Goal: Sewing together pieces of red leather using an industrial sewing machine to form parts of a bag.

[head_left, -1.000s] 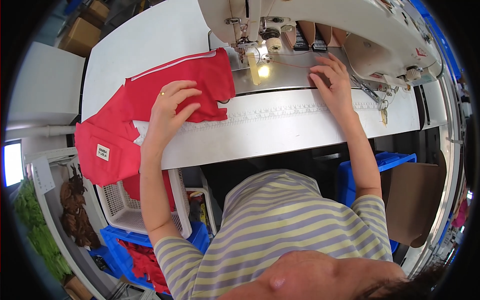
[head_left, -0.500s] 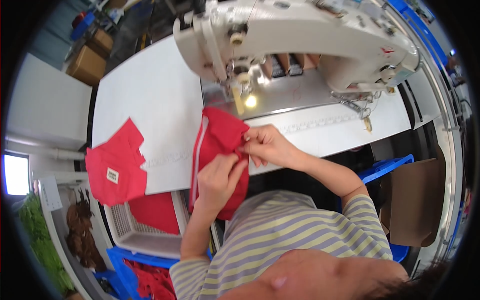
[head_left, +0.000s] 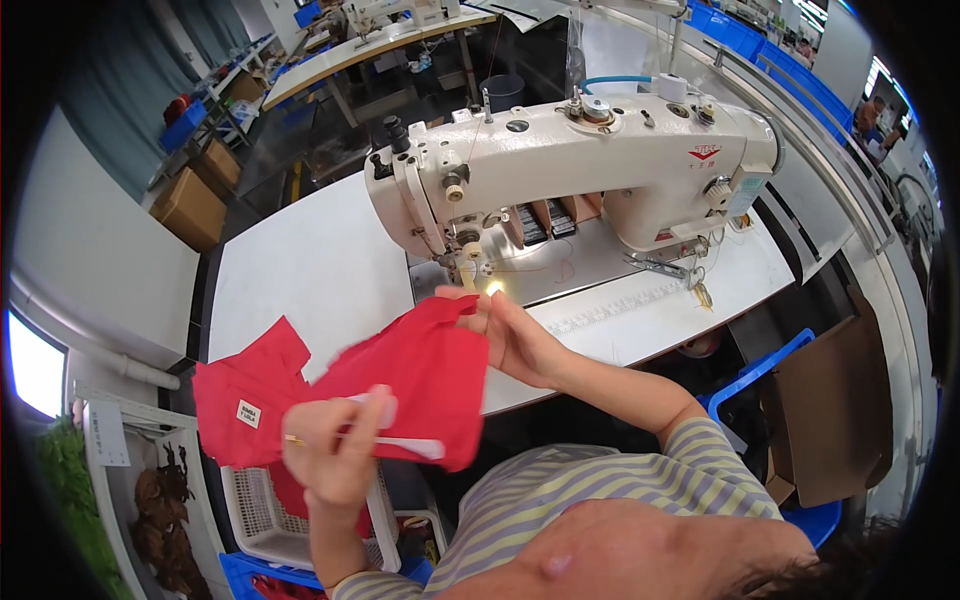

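A red fabric piece (head_left: 425, 365) is held up between my two hands over the near table edge. My left hand (head_left: 335, 445) is closed on its lower left part, by a white strip (head_left: 410, 446) along the cloth's lower edge. At the upper right corner, my right hand (head_left: 520, 340) pinches the cloth, with its fingertips partly behind it. That corner is just below the needle area of a white sewing machine (head_left: 560, 150), whose lamp shines. Another red fabric piece (head_left: 225, 405) with a small white label (head_left: 249, 413) lies on the table's left side, partly behind the held cloth.
Beneath the table's left edge stands a white basket (head_left: 250, 525) with red cloth in it. Metal thread snips (head_left: 660, 266) lie at the machine's right end. A cardboard box (head_left: 835, 410) is at the right. More machines on a table (head_left: 375, 50) stand farther back.
The red cloth has been turned and spread, its white strip now low instead of at the left. My left hand has moved down and left, my right hand slightly up. The view has tilted upward.
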Demonstrator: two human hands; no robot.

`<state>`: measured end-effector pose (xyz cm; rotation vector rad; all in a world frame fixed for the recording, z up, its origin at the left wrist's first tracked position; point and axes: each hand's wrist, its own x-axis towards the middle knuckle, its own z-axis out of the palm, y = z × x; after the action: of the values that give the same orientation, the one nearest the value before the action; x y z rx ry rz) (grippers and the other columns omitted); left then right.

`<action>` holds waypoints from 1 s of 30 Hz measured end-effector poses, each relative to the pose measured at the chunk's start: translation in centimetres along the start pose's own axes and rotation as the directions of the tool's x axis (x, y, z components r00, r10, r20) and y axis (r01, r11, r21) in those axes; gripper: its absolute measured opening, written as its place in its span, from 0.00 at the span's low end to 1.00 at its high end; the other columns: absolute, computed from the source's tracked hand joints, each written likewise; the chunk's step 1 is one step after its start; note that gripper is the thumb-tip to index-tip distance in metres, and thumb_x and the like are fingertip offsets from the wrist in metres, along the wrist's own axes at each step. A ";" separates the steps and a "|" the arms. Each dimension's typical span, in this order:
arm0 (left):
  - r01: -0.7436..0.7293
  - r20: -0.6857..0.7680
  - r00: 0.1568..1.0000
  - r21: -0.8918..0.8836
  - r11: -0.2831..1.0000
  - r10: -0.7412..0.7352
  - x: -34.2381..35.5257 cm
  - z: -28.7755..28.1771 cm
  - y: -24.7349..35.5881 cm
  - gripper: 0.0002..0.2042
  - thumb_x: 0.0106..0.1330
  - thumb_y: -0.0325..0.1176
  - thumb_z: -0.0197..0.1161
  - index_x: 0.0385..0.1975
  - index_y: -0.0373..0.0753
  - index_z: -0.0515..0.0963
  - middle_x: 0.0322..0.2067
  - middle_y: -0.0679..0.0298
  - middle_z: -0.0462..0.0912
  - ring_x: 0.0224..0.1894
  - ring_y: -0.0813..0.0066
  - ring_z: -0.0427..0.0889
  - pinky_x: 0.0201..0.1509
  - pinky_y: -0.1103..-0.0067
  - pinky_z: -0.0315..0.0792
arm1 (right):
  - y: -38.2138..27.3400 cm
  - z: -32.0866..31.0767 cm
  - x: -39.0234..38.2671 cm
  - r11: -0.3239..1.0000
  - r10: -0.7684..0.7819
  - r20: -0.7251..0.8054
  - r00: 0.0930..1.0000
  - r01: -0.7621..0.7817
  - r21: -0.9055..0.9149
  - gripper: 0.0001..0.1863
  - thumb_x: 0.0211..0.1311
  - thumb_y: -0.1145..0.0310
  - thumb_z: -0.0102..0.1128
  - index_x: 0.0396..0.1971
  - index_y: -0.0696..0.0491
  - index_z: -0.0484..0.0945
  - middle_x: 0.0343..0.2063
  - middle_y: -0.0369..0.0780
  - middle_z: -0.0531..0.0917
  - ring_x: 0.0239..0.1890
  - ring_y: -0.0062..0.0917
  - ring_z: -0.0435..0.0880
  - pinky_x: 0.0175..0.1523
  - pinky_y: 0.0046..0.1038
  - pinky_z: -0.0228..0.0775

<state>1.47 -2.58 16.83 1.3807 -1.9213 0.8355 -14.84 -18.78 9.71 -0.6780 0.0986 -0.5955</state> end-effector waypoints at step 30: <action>0.568 0.240 0.785 -0.648 0.508 -0.571 -6.3 13.7 2.7 0.11 0.48 0.26 0.73 0.30 0.39 0.78 0.34 0.65 0.82 0.42 0.67 0.80 0.65 0.63 0.57 | 3.1 -6.8 0.4 0.722 0.033 -0.009 0.999 -0.030 -0.691 0.11 0.61 0.64 0.64 0.25 0.56 0.80 0.20 0.26 0.77 0.26 0.07 0.68 0.31 0.17 0.63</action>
<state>-1.15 -9.10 3.17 1.3524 -1.3557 -0.2271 -14.91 -20.89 2.56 -1.4130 0.3432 -0.5156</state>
